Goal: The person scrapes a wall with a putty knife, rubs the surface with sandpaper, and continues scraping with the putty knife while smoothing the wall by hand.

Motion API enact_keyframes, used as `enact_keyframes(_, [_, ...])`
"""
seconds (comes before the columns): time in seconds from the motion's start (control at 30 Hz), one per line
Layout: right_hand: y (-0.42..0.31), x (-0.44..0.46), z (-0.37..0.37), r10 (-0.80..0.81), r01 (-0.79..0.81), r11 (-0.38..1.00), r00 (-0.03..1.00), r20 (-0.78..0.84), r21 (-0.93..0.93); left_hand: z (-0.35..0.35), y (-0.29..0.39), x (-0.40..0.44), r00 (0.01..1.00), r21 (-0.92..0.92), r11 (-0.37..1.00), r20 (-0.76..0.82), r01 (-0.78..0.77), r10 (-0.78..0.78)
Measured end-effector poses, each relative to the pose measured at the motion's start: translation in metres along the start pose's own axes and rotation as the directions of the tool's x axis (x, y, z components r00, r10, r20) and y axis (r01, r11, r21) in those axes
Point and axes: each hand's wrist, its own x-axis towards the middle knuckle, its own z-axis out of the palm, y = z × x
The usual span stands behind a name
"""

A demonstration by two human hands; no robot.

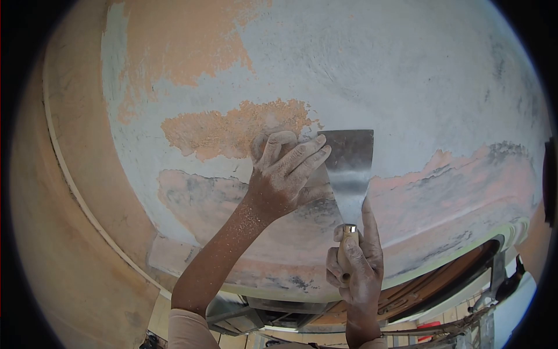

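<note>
My right hand [361, 264] is wrapped round the wooden handle [347, 256] of a wide scraper [352, 166], its index finger stretched along the blade's edge. The metal blade points up, with its broad end lying at the patchy painted surface. My left hand [285, 166], coated in white dust, is spread beside the blade. Two of its fingers reach the blade's upper left corner; the others are partly bent. Just behind the left hand is a rough peeled patch [215, 134] of orange-beige. Whether the left fingers press on the blade, I cannot tell.
Pale blue-white paint [395, 75] surrounds the worn area. A pinkish stained band [453, 198] runs below it. To the left lies a beige surface [75, 151] with a thin moulding. Below are an arched wooden opening [436, 279] and a ladder-like metal frame [485, 317].
</note>
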Motion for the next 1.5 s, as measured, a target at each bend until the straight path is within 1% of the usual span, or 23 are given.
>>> enact_keyframes(0.03, [-0.001,0.002,0.000,-0.002,0.002,1.000,1.000,0.018,-0.004,0.001,0.000,-0.001,1.000,0.016,1.000,0.001,-0.016,0.016])
enact_keyframes(0.13, [-0.003,0.007,0.006,-0.008,0.006,0.998,1.000,-0.026,-0.061,0.000,-0.004,0.007,0.999,-0.007,0.999,-0.010,0.033,-0.033])
enact_keyframes(0.23, [0.002,-0.001,-0.003,-0.021,0.021,0.999,1.000,0.012,0.024,0.000,0.001,0.001,1.000,0.007,1.000,0.009,0.014,-0.014])
enact_keyframes(0.33, [0.001,0.003,-0.004,-0.019,0.018,1.000,1.000,-0.009,-0.020,0.002,0.000,0.002,1.000,0.027,1.000,0.005,0.015,-0.015])
enact_keyframes(0.43, [-0.002,0.005,0.003,-0.015,0.014,0.999,0.999,-0.037,-0.033,0.003,-0.001,0.006,0.999,-0.008,0.999,-0.028,0.039,-0.039])
enact_keyframes(0.53, [0.000,0.001,-0.005,-0.003,0.003,1.000,0.999,-0.032,0.009,0.001,0.003,0.002,1.000,0.018,1.000,0.015,-0.005,0.005])
enact_keyframes(0.63, [-0.004,0.008,0.003,-0.002,0.002,1.000,0.998,-0.060,-0.009,0.003,0.001,0.007,0.999,-0.013,0.999,-0.034,0.038,-0.038])
enact_keyframes(0.73, [-0.002,0.000,-0.004,-0.010,0.011,1.000,0.998,-0.059,0.008,-0.001,0.007,0.007,0.999,-0.005,1.000,0.036,0.024,-0.024])
enact_keyframes(0.83, [0.000,0.009,-0.001,-0.038,0.036,0.999,0.994,-0.099,-0.022,0.004,0.002,0.009,0.999,-0.021,0.999,-0.030,0.033,-0.033])
enact_keyframes(0.93, [0.002,0.005,-0.002,-0.031,0.032,0.999,0.997,-0.072,0.015,0.001,0.004,0.007,0.999,-0.014,0.999,-0.014,0.040,-0.040])
enact_keyframes(1.03, [0.004,0.001,-0.005,-0.011,0.010,1.000,0.998,-0.062,-0.011,0.004,0.005,0.000,0.999,-0.021,0.999,0.000,0.039,-0.039])
enact_keyframes(1.13, [-0.003,0.003,0.001,-0.010,0.010,1.000,0.999,-0.039,0.008,-0.002,0.005,0.007,0.997,-0.038,0.997,0.006,0.071,-0.071])
enact_keyframes(1.23, [0.000,0.002,-0.003,-0.009,0.009,1.000,0.999,-0.050,-0.005,0.004,0.004,0.002,0.999,-0.028,0.999,-0.005,0.047,-0.047])
enact_keyframes(1.33, [0.001,0.007,0.001,-0.036,0.034,0.998,0.998,-0.046,-0.057,0.005,0.000,0.005,0.998,-0.055,0.996,-0.022,0.065,-0.066])
enact_keyframes(1.43, [0.000,-0.002,-0.004,-0.022,0.021,1.000,0.999,-0.031,-0.020,0.001,0.006,0.000,0.999,-0.028,0.999,0.011,0.046,-0.045])
enact_keyframes(1.5, [0.000,0.004,-0.001,-0.027,0.026,0.999,0.999,-0.040,-0.033,0.003,0.001,0.002,0.999,-0.037,0.999,-0.024,0.038,-0.039])
